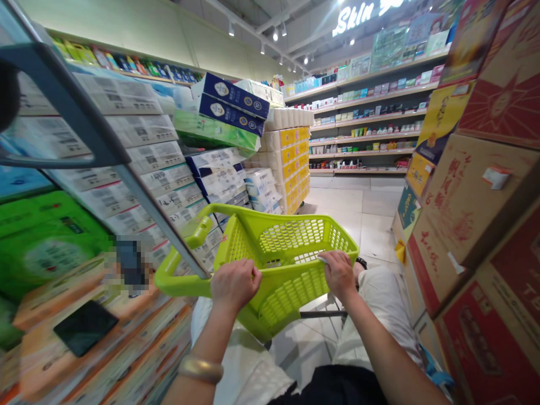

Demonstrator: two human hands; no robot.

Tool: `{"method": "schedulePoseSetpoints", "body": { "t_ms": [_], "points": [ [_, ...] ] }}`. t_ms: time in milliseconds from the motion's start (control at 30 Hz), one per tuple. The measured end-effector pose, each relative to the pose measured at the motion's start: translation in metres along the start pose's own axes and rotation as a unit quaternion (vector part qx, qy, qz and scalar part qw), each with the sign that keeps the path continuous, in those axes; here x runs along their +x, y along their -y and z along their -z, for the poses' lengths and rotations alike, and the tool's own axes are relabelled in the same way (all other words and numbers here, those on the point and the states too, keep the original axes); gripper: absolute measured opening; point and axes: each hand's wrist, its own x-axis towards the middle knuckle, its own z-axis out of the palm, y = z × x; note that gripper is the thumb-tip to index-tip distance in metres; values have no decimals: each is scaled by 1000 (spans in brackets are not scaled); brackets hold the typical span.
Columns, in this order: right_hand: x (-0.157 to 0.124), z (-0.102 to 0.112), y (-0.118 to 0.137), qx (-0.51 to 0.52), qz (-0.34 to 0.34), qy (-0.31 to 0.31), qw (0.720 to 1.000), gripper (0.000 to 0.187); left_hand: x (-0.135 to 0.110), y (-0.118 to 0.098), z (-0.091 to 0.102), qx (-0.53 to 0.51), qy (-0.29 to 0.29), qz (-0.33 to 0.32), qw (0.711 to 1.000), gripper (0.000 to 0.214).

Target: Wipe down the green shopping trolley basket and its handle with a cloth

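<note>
A lime-green rolling shopping basket [270, 281] with perforated sides stands in front of my knees, and what shows of its inside holds nothing. My left hand [235, 281] is closed over its near rim, close to a slanting metal pole [156, 208]. Farther right along that rim, my right hand [338, 273] grips the edge. A small pale bit shows by its fingers, too small to name. The pole runs up to a dark grey loop handle [90, 107] at the upper left. The basket's green side handle [172, 275] sticks out to the left.
Stacked tissue packs [147, 152] rise on the left. A dark tablet-like slab [85, 328] lies on orange boxes [42, 349] below them. Brown and red cartons [459, 191] line the right. Store shelves [367, 118] stand at the back, beyond a tiled floor [337, 197].
</note>
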Motion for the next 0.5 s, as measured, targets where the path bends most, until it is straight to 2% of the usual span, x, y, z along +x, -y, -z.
{"method": "schedulePoseSetpoints", "body": {
  "t_ms": [133,200,267,333,400,500],
  "points": [
    [-5,2,-20,-24,-42,-38,998,31,7,7,9,-8,34,37,999,32],
    [-6,1,-24,-31,-51,-48,997,31,11,5,13,-9,26,57,998,30],
    [-6,-2,-23,-36,-57,-55,996,32,12,-4,15,-23,2,60,998,28],
    [-5,-4,-21,-41,-64,-60,995,32,10,-17,11,-60,-17,23,998,27],
    [-5,-4,-18,-44,-68,-58,995,32,5,-32,3,-98,-5,-17,995,32],
    [-3,-3,-16,-40,-66,-46,996,33,-3,-49,-13,-91,39,-15,995,42]
  ]
}}
